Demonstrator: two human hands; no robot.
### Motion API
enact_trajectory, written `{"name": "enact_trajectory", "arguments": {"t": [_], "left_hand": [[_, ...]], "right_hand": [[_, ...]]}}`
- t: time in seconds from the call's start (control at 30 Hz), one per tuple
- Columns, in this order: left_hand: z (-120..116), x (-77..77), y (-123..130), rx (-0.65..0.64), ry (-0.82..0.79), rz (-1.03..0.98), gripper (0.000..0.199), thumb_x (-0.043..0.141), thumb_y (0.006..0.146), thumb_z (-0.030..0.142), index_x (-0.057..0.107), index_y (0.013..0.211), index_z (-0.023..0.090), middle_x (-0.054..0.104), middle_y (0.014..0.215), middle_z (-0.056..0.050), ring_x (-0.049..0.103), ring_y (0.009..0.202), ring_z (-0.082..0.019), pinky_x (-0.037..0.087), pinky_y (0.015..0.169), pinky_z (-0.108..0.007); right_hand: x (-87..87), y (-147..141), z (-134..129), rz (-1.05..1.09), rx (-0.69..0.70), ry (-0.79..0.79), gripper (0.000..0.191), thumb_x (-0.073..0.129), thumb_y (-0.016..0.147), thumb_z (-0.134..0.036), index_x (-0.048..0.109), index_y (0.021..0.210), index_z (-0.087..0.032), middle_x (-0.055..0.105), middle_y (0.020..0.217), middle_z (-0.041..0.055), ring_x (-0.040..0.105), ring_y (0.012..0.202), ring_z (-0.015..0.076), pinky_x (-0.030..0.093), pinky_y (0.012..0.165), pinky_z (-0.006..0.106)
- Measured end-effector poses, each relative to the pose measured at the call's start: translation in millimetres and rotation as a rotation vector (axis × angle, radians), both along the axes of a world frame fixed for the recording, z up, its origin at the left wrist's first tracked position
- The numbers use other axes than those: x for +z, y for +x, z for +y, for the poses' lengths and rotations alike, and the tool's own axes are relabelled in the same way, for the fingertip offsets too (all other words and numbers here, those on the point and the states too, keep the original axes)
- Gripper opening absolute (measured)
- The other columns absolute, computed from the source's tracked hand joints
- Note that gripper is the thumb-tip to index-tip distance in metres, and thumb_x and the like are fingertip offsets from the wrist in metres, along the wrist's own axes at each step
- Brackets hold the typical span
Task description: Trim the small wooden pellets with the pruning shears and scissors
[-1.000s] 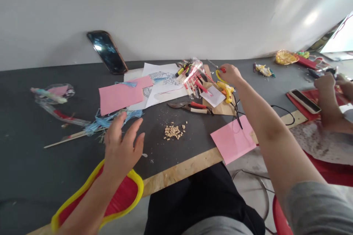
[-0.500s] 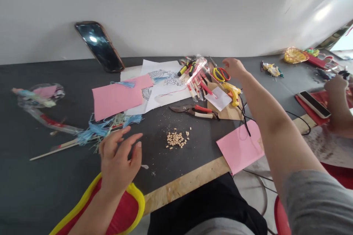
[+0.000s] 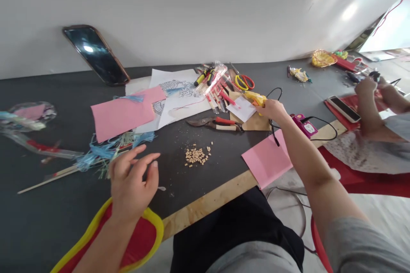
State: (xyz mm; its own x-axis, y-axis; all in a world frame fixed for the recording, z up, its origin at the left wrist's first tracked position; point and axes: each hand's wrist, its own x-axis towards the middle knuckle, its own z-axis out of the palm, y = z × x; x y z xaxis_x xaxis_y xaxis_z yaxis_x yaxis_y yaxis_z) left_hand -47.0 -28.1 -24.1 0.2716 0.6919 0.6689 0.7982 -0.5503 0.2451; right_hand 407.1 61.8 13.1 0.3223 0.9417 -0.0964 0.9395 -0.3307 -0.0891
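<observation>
The person's right hand (image 3: 272, 110) had its grip closed around one yellow glue gun (image 3: 256, 99); the left hand (image 3: 131, 185) hung open, grip wide, near one bunch of blue tassels (image 3: 105, 158) on the desk (image 3: 48, 204).

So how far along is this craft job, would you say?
The red shape with yellow edging below the left hand looks finished. In hand: the right hand is at the yellow glue gun. Apparently left: the small tan pieces, blue tassels and pink paper sheet still lie loose on the table.
</observation>
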Motion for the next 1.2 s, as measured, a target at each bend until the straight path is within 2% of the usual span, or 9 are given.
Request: {"name": "enact_trajectory", "arguments": {"t": [0.13,0.2,0.27,0.4,0.57,0.77,0.97,1.1,1.2], "left_hand": [[-1.1,1.0,1.6,0.019,0.004,-0.006,0.02,0.062,0.091,0.014,0.069,0.105,0.026,0.062,0.125,-0.014,0.064,0.111,-0.032,0.054,0.093,-0.049],[-1.5,0.7,1.8,0.021,0.0,-0.013,0.019,0.061,0.091,0.015,0.069,0.105,0.025,0.062,0.125,-0.015,0.064,0.111,-0.032,0.054,0.093,-0.049],[-1.6,0.1,1.8,0.021,-0.006,-0.013,0.019,0.061,0.091,0.015,0.069,0.105,0.025,0.062,0.125,-0.015,0.063,0.112,-0.032,0.054,0.093,-0.049],[-1.8,-1.5,1.5,0.023,0.008,-0.003,0.019,0.061,0.091,0.014,0.07,0.105,0.024,0.062,0.125,-0.016,0.063,0.113,-0.033,0.054,0.093,-0.048],[-3.2,-2.0,1.2,0.017,0.02,0.02,0.021,0.059,0.091,0.015,0.071,0.105,0.023,0.062,0.126,-0.017,0.064,0.112,-0.032,0.054,0.094,-0.048],[-4.4,0.4,4.7,0.0,0.045,0.081,0.02,0.059,0.091,0.013,0.071,0.104,0.021,0.063,0.124,-0.018,0.065,0.108,-0.032,0.054,0.095,-0.049],[-2.2,5.1,4.2,-0.055,0.143,0.174,0.024,0.059,0.089,0.007,0.07,0.104,0.021,0.066,0.12,-0.017,0.065,0.109,-0.033,0.055,0.095,-0.049],[-4.2,16.7,6.5,-0.146,0.182,0.308,0.027,0.06,0.089,0.006,0.069,0.11,0.02,0.07,0.12,-0.015,0.066,0.113,-0.032,0.054,0.097,-0.047],[-19.1,31.1,26.4,-0.234,0.085,0.416,0.029,0.058,0.093,0.01,0.07,0.117,0.02,0.069,0.13,-0.013,0.063,0.123,-0.032,0.051,0.1,-0.047]], "right_hand": [[-1.0,-8.6,-16.2,0.096,-0.135,0.194,0.038,0.055,0.083,-0.037,0.057,0.118,-0.022,0.073,0.101,0.0122,0.069,0.09,0.0304,0.05,0.075,0.038],[-4.5,-15.0,-28.0,0.326,-0.106,0.358,0.038,0.056,0.082,-0.036,0.051,0.118,-0.025,0.069,0.095,0.0054,0.067,0.083,0.0253,0.05,0.074,0.036],[-8.8,-21.8,-39.1,0.658,-0.001,0.458,0.035,0.058,0.082,-0.044,0.048,0.11,-0.025,0.062,0.082,-0.001,0.061,0.071,0.0191,0.049,0.068,0.032],[-10.7,-36.3,-57.7,1.119,0.187,0.485,0.04,0.061,0.081,-0.058,0.047,0.101,-0.026,0.047,0.069,-0.0071,0.048,0.058,0.0122,0.043,0.059,0.028],[-3.3,-52.7,-79.2,1.411,0.241,0.414,0.032,0.065,0.077,-0.048,0.052,0.097,-0.027,0.052,0.082,-0.0022,0.051,0.065,0.0134,0.043,0.057,0.029],[-0.3,-54.8,-92.1,1.552,0.368,0.276,0.035,0.071,0.082,-0.052,0.058,0.103,-0.027,0.056,0.088,-0.0001,0.051,0.064,0.0115,0.042,0.057,0.028],[-8.1,-50.0,-90.4,1.58,0.389,0.247,0.038,0.068,0.088,-0.057,0.055,0.111,-0.028,0.055,0.092,-0.0008,0.05,0.062,0.0094,0.042,0.054,0.026],[-10.9,-45.6,-88.3,1.556,0.465,0.238,0.04,0.067,0.09,-0.057,0.054,0.115,-0.029,0.055,0.091,-0.0015,0.051,0.062,0.0093,0.044,0.055,0.026],[-9.2,-36.8,-84.6,1.547,0.473,0.275,0.044,0.071,0.087,-0.056,0.053,0.119,-0.031,0.055,0.09,-0.0027,0.053,0.063,0.0093,0.044,0.055,0.026]]}}
